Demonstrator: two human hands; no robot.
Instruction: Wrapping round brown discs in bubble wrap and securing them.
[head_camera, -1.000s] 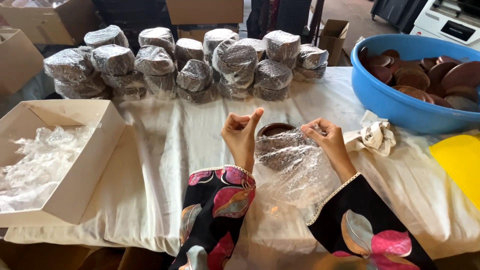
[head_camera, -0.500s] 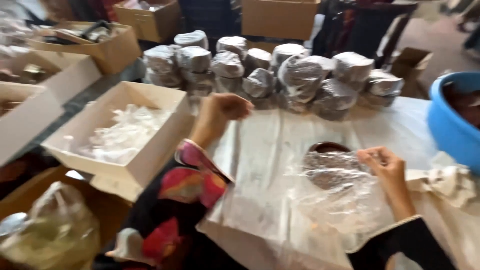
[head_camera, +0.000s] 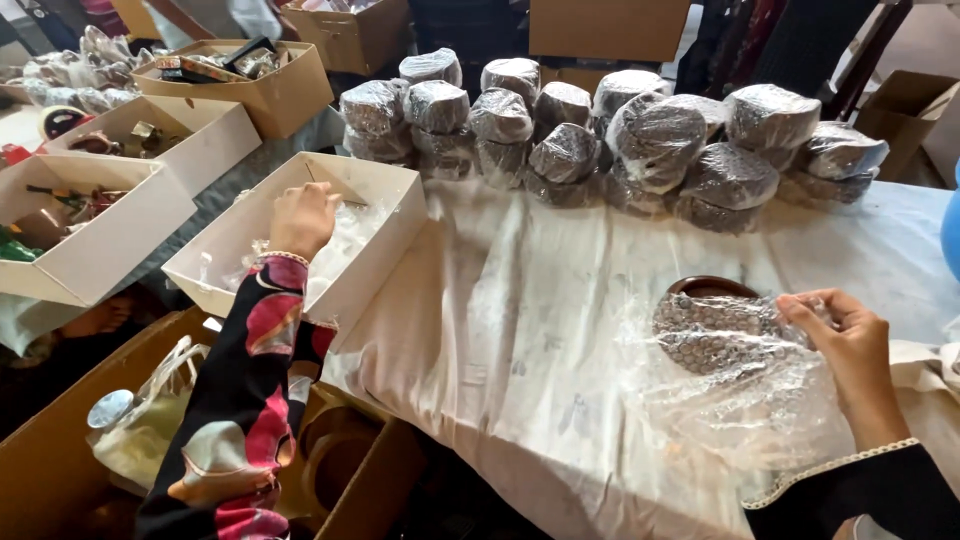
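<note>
Bowl (head_camera: 712, 312): dark brown, round, lying on the white cloth (head_camera: 520, 330) at the right of the table, half swaddled in bubble wrap (head_camera: 740, 390). Only an arc of rim shows at the far side; the rest sits under the film. Being round it has no real long axis; the opening seems to tilt up and away from the wearer, though the wrap blurs this. Right hand (head_camera: 848, 340) rests on the bowl's right edge, fingers curled and pinching the wrap against it. Change since half a second ago: the left hand (head_camera: 300, 218), then in the air above the table between the box and the bowl, is now down inside the white box (head_camera: 385, 265) at the left, on the clear plastic pieces (head_camera: 345, 240) there. Fingers are bent into the box and hidden from view; cannot tell whether they are closed on anything. A second earlier both hands were together at the bowl. Judgement: wrapping is part done and one hand has gone for more material while the other keeps the wrap from springing open. Beyond: a double row of finished wrapped bundles (head_camera: 650, 135) along the far edge; open cartons (head_camera: 100, 225) of oddments further left.
</note>
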